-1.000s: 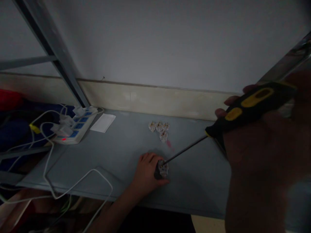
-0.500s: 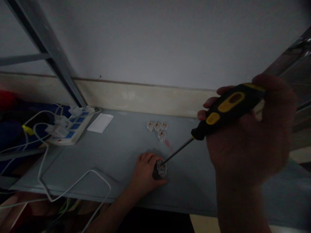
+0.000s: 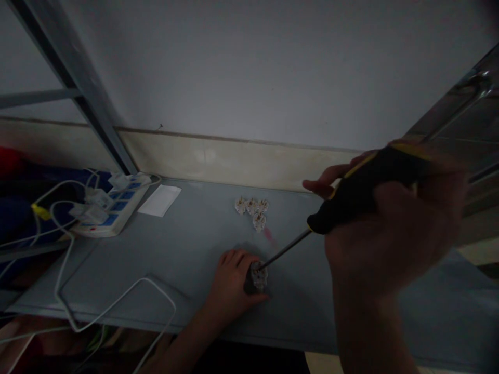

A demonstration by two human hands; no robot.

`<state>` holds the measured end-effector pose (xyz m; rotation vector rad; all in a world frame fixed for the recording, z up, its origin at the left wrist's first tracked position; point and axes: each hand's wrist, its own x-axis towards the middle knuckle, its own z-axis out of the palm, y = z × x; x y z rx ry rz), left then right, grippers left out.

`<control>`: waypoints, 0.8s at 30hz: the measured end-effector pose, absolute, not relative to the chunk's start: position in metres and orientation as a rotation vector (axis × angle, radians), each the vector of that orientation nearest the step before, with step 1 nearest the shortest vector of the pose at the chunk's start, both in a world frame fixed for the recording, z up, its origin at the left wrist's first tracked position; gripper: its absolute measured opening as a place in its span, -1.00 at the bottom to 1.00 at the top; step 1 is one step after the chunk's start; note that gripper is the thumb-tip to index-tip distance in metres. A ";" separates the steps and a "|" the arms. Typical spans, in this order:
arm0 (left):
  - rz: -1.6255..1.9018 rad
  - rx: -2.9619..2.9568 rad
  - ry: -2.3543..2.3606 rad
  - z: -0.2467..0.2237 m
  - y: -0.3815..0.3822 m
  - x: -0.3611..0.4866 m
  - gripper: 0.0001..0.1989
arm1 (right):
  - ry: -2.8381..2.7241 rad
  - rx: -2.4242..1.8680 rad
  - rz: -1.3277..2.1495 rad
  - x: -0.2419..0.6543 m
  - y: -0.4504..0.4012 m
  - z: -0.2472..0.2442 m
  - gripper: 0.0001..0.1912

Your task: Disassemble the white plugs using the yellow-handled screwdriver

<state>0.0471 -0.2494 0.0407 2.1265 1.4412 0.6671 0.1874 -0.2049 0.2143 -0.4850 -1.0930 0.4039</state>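
My left hand (image 3: 232,285) is wrapped round a small dark piece with a clear, metal-fitted top (image 3: 259,275), holding it on the grey table (image 3: 195,228). In my right hand (image 3: 393,239) is a large black and yellow screwdriver (image 3: 362,192), its handle gripped by the fingers. The shaft slants down to the left, and its tip meets the clear top of the held piece. Farther back on the table lie several clear parts with brass-coloured prongs (image 3: 251,205), grouped together beside a pink mark.
At the left, a white power strip (image 3: 125,202) carries plugs and chargers. A white paper (image 3: 160,200) lies beside it. White cable (image 3: 146,279) loops over the front edge. Behind stand a wall and a metal frame (image 3: 99,122).
The screwdriver handle has turned in my right hand, whose fingers and thumb have shifted around it. My left hand keeps its hold on the piece. The view has moved slightly.
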 end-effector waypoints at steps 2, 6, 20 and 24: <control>0.666 2.129 1.440 0.040 -0.249 0.047 -0.30 | -1.111 -0.470 0.511 0.190 -0.205 0.216 -0.71; 0.676 2.141 1.437 0.038 -0.249 0.046 -0.31 | -1.199 -0.331 0.518 0.188 -0.205 0.214 -0.78; 0.665 2.143 1.440 0.038 -0.250 0.046 -0.32 | -1.086 -0.515 0.587 0.178 -0.207 0.218 -0.70; 0.662 2.156 1.435 0.037 -0.249 0.046 -0.31 | -1.121 -0.459 0.523 0.172 -0.207 0.213 -0.77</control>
